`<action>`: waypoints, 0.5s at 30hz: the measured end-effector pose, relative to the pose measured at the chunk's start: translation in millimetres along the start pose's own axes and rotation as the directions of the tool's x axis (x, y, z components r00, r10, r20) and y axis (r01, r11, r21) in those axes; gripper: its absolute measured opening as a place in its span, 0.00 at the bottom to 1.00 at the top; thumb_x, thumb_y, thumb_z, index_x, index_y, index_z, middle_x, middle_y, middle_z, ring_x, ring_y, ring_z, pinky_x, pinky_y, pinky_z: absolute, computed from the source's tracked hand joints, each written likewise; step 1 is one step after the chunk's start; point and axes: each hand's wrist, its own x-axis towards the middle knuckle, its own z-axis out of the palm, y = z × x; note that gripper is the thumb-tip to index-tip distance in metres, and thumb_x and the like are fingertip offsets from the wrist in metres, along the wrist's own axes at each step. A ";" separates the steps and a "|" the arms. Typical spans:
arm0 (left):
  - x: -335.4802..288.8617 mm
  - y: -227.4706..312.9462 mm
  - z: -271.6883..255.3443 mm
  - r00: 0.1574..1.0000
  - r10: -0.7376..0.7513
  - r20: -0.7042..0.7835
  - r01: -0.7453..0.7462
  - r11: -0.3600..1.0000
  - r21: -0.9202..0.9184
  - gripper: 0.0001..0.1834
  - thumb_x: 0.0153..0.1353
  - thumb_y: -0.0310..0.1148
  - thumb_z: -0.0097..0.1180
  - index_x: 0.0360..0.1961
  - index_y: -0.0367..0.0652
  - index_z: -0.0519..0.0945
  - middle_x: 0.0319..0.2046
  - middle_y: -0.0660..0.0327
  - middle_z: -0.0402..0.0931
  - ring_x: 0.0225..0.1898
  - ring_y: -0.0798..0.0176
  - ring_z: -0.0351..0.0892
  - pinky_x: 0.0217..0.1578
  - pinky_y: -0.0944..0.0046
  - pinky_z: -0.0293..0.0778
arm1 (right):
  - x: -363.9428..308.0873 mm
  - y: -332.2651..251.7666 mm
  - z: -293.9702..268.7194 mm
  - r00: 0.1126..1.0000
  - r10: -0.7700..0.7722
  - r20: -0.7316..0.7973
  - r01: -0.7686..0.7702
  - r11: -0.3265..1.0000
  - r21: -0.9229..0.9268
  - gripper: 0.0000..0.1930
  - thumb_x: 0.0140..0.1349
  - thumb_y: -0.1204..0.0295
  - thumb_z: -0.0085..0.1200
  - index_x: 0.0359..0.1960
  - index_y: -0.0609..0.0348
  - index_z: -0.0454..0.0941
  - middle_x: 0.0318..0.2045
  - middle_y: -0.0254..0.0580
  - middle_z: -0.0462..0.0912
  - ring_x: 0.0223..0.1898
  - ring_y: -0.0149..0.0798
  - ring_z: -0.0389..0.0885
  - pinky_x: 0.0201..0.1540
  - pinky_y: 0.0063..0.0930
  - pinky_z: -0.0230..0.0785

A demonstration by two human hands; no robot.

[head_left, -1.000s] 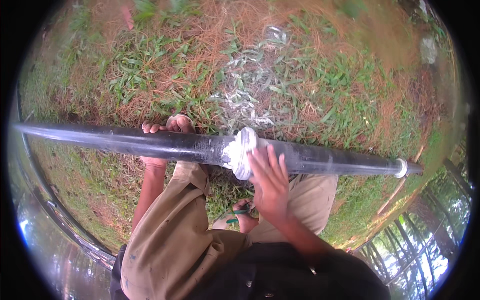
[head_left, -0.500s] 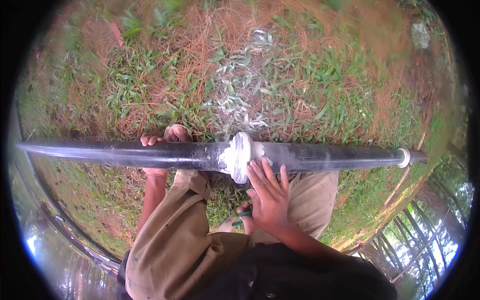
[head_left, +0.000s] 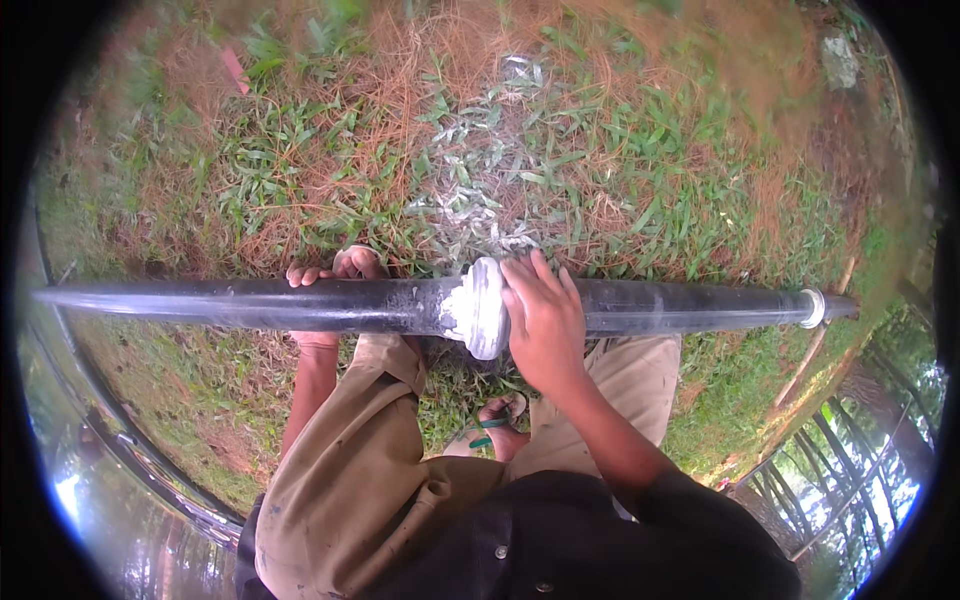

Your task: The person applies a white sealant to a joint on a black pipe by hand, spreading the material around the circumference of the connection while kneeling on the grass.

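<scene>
A long black pipe lies across in front of my legs. Around its middle sits a thick, raised white collar, with ragged white smears on its left side. My left hand grips the pipe left of the collar; its fingertips show over the far side and its wrist below, while the pipe hides the palm. My right hand rests over the pipe against the collar's right side, fingers stretched and slightly apart. A narrower white ring circles the pipe near its right end.
Grass with brown pine needles surrounds me, whitened in a patch beyond the collar. Toes show past the pipe beside my left hand. A foot in a green-strapped sandal is between my legs. A thin stick lies at right.
My right hand has moved up from the near side of the collar onto the top of the pipe, its fingers reaching the far side. My left hand keeps its grip.
</scene>
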 end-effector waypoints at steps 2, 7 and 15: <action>-0.3 4.7 2.1 1.000 -0.003 0.012 0.004 1.000 -0.024 0.10 0.81 0.41 0.43 0.48 0.49 0.73 0.40 0.65 0.76 0.48 0.58 0.78 0.69 0.46 0.71 | -38.9 -9.0 -6.3 0.999 -0.046 -0.022 0.045 0.998 -0.049 0.20 0.77 0.74 0.57 0.68 0.61 0.84 0.67 0.49 0.87 0.78 0.59 0.73 0.80 0.64 0.56; 1.4 -2.1 6.1 1.000 0.012 0.014 -0.012 1.000 0.000 0.10 0.81 0.40 0.43 0.48 0.48 0.73 0.40 0.64 0.76 0.49 0.58 0.78 0.68 0.48 0.72 | -12.3 3.6 -2.6 0.999 -0.026 -0.028 0.024 0.996 -0.082 0.22 0.75 0.75 0.58 0.69 0.64 0.83 0.68 0.51 0.86 0.80 0.59 0.70 0.82 0.60 0.55; -1.4 -5.4 12.3 1.000 -0.003 0.031 0.003 1.000 0.005 0.12 0.82 0.43 0.44 0.48 0.47 0.73 0.41 0.64 0.77 0.50 0.57 0.79 0.71 0.47 0.71 | -27.8 -3.5 1.3 0.993 -0.073 -0.095 0.072 0.997 -0.016 0.23 0.74 0.75 0.59 0.70 0.62 0.81 0.71 0.54 0.83 0.80 0.61 0.70 0.79 0.64 0.60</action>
